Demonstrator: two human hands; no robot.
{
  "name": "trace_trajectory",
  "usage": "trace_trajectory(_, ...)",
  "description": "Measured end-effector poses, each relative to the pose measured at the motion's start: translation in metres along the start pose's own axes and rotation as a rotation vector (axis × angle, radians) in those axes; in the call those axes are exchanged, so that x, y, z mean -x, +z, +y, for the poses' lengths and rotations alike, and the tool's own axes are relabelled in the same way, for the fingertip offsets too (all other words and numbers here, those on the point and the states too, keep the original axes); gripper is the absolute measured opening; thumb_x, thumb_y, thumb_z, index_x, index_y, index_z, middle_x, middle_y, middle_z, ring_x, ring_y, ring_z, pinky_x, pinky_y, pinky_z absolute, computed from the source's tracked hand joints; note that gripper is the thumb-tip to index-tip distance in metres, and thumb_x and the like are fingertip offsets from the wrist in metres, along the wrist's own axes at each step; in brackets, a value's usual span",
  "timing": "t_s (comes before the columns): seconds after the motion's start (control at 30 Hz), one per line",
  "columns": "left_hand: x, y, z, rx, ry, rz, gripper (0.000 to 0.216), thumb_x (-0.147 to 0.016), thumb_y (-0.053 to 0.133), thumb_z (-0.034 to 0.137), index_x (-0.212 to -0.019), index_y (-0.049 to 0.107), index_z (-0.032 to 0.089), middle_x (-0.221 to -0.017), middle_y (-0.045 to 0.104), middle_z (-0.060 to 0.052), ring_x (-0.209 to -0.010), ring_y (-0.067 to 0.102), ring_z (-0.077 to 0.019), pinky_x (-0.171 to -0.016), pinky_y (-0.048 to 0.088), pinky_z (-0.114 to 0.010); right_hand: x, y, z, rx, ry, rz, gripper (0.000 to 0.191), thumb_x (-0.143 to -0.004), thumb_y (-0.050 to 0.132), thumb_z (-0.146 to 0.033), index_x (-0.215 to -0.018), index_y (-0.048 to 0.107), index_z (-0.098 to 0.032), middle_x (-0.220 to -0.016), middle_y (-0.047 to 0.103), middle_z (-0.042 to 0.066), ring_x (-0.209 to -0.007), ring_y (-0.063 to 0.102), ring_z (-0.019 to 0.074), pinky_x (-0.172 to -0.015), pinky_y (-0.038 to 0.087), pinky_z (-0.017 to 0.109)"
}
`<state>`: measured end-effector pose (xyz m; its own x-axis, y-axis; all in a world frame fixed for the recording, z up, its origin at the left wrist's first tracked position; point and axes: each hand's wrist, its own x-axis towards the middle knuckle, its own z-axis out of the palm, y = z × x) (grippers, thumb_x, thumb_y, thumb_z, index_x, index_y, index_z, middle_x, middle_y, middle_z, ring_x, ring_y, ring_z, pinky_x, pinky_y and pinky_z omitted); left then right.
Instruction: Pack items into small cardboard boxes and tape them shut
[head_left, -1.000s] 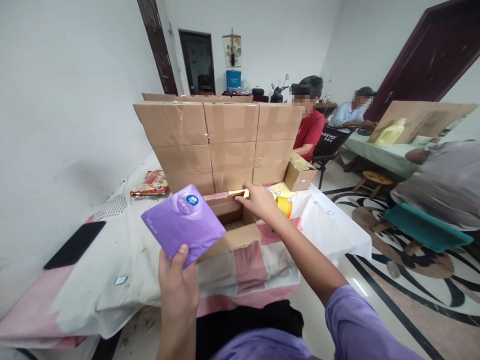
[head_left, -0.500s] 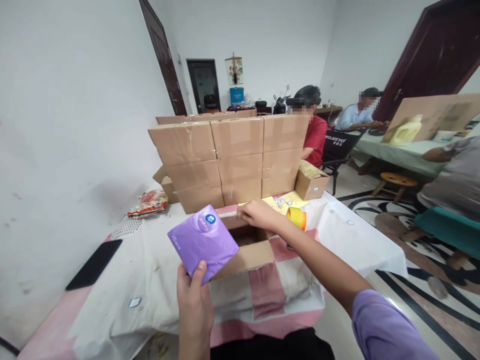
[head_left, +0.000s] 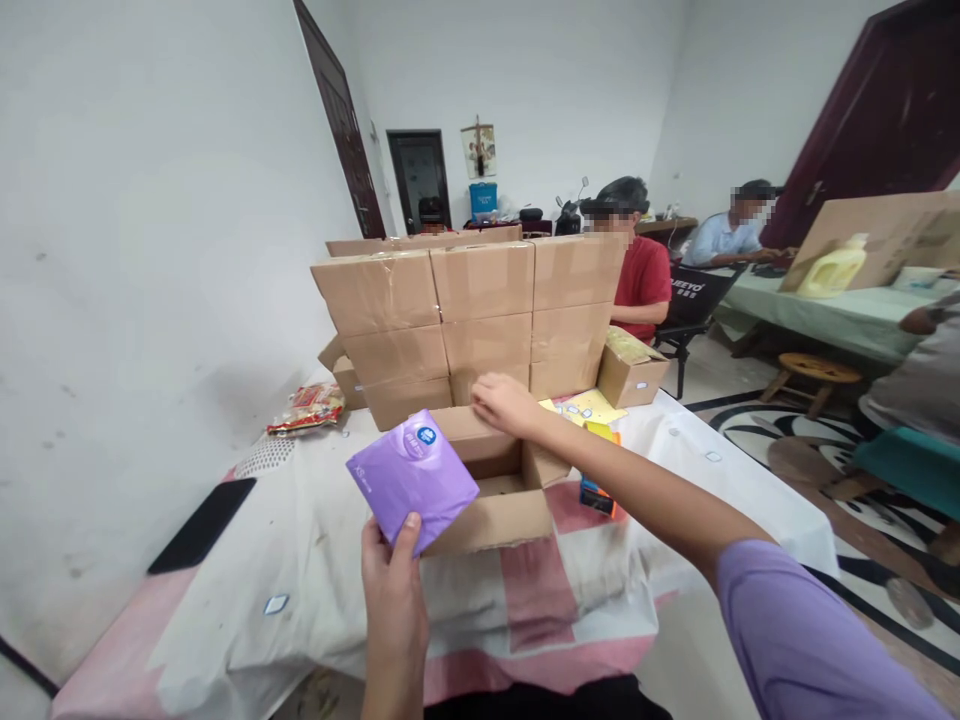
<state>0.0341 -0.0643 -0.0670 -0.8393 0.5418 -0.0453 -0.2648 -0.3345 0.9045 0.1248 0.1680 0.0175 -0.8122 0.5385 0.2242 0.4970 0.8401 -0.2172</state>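
Note:
A flat purple plastic-wrapped packet marked XS (head_left: 412,475) is held tilted in my left hand (head_left: 394,580), thumb on its front and fingers behind. It hangs over the left part of an open cardboard box (head_left: 487,520), hiding that side. My right hand (head_left: 506,405) is at the box's far side, its fingers curled at the top edge of the far flap (head_left: 454,422). The fingertips are partly hidden. Brown inner walls and bottom show in the visible part of the box. Right of it stands a tape dispenser with yellow tape (head_left: 598,490), partly behind my right forearm.
A wall of stacked cardboard boxes (head_left: 480,285) stands behind the open box. A smaller box (head_left: 634,370) sits right of it. Left are a red food packet (head_left: 307,408) and a black flat object (head_left: 202,525). A person in red (head_left: 643,285) sits beyond.
My right hand has moved up with the far flap, which now shows more. The packet stays in my left hand. The view has shifted slightly, and the tape dispenser shows more.

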Motion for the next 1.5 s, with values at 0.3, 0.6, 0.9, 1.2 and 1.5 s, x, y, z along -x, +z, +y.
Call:
trace_trajectory(0.3, 0.000, 0.011, -0.024, -0.228, 0.153, -0.018, 0.058, -0.082, 0.073, 0.057, -0.121, 0.047, 0.023, -0.127, 0.060, -0.011, -0.116, 0.061, -0.0258, -0.101, 0.049, -0.041, 0.043, -0.014, -0.066, -0.266, -0.159, 0.074, 0.046, -0.104, 0.046, -0.051, -0.133, 0.059, -0.017, -0.119, 0.073, 0.012, -0.102, 0.071, 0.0253, -0.085, 0.051, 0.035)
trace_trajectory(0.6, 0.005, 0.013, -0.039, -0.567, 0.391, -0.162, 0.097, -0.069, 0.085, 0.049, -0.144, 0.032, 0.017, -0.140, 0.052, -0.025, -0.133, 0.055, -0.0394, -0.109, 0.045, -0.056, 0.046, 0.003, -0.076, -0.303, -0.170, -0.028, 0.123, -0.075, 0.078, -0.059, -0.165, 0.008, -0.014, -0.156, 0.034, 0.026, -0.142, 0.043, 0.0420, -0.105, 0.048, 0.053)
trace_trajectory(0.9, 0.006, 0.010, -0.062, -1.006, 0.832, -0.289, 0.055, -0.093, 0.065, 0.041, -0.137, 0.046, 0.014, -0.138, 0.057, -0.021, -0.135, 0.052, -0.0362, -0.111, 0.046, -0.057, 0.017, 0.022, -0.030, 0.077, -0.399, -0.193, 0.099, -0.079, 0.078, -0.040, -0.161, 0.027, -0.019, -0.152, 0.039, 0.019, -0.137, 0.039, 0.0398, -0.109, 0.041, 0.055)
trace_trajectory(1.2, 0.010, 0.010, -0.058, -1.071, 0.899, -0.285, 0.049, -0.094, 0.064, 0.038, -0.133, 0.050, 0.012, -0.134, 0.057, -0.020, -0.132, 0.052, -0.0355, -0.111, 0.047, -0.054, 0.017, 0.047, -0.033, 0.357, -0.434, -0.363, 0.047, -0.092, 0.061, -0.018, -0.138, 0.057, -0.025, -0.125, 0.059, 0.015, -0.104, 0.062, 0.0284, -0.078, 0.048, 0.035)
trace_trajectory(1.5, 0.009, 0.010, -0.059, -1.076, 0.889, -0.302, 0.047, -0.094, 0.063, 0.038, -0.131, 0.052, 0.013, -0.137, 0.057, -0.021, -0.137, 0.050, -0.0367, -0.111, 0.046, -0.055, 0.015, 0.040, -0.022, 0.109, -0.232, -0.602, 0.052, -0.083, 0.067, -0.013, -0.134, 0.067, -0.023, -0.113, 0.076, 0.011, -0.092, 0.071, 0.0278, -0.073, 0.048, 0.031)
